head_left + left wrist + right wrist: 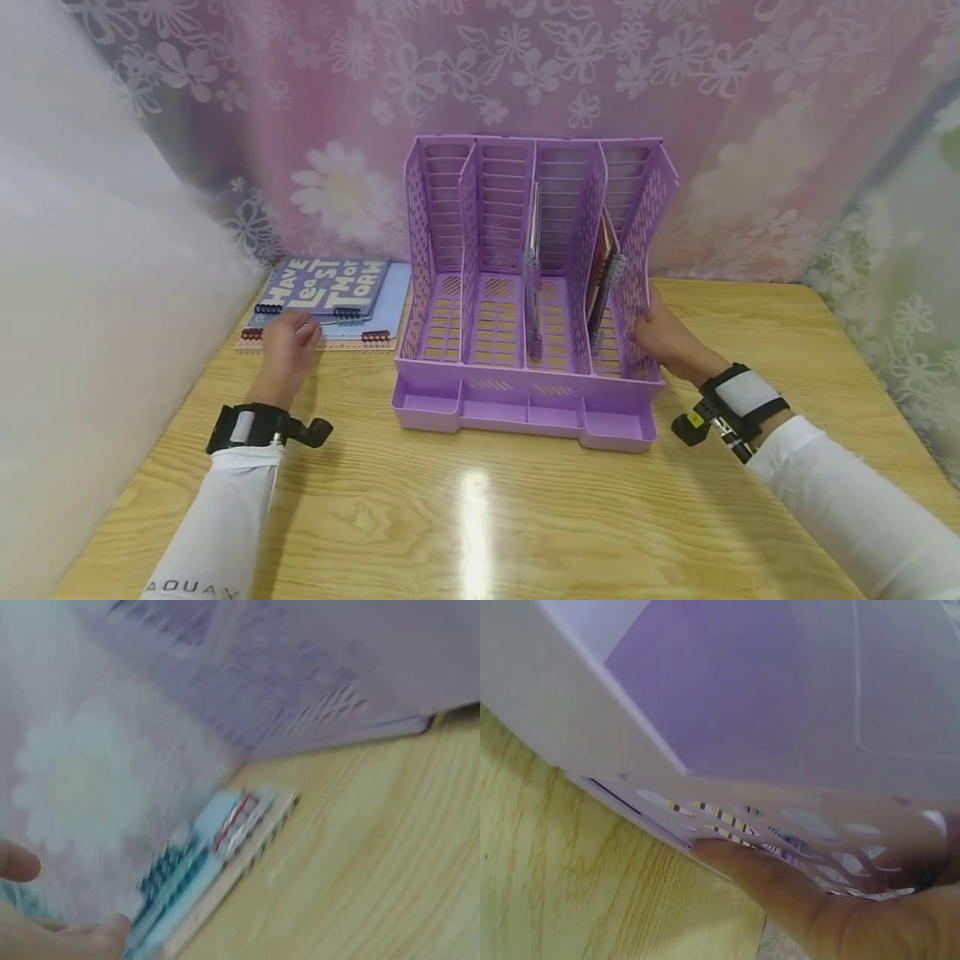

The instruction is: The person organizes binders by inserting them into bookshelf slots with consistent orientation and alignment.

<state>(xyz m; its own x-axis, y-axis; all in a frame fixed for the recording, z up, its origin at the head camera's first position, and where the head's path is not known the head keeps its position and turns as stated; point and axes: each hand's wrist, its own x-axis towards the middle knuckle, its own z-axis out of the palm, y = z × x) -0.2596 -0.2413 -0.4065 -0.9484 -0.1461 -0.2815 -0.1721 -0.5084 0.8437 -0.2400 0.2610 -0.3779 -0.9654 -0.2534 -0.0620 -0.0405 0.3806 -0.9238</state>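
A stack of spiral-bound notebooks (322,287) lies left of a purple desk file organizer (495,373). My left hand (287,346) is at the stack's front edge. In the left wrist view, thumb and fingertips (112,930) stand apart, and no notebook is clearly pinched between them. My right hand (675,343) holds the organizer's right side wall low down. Its thumb (757,874) lies along the perforated outer face; the other fingers are mostly hidden. Thin notebooks stand upright in the third compartment (533,283) and the rightmost one (603,275).
Small open trays (555,408) run along the organizer's front. A floral curtain (337,108) hangs behind, and a white surface (90,292) rises at the left. The wooden table (420,517) extends in front of everything.
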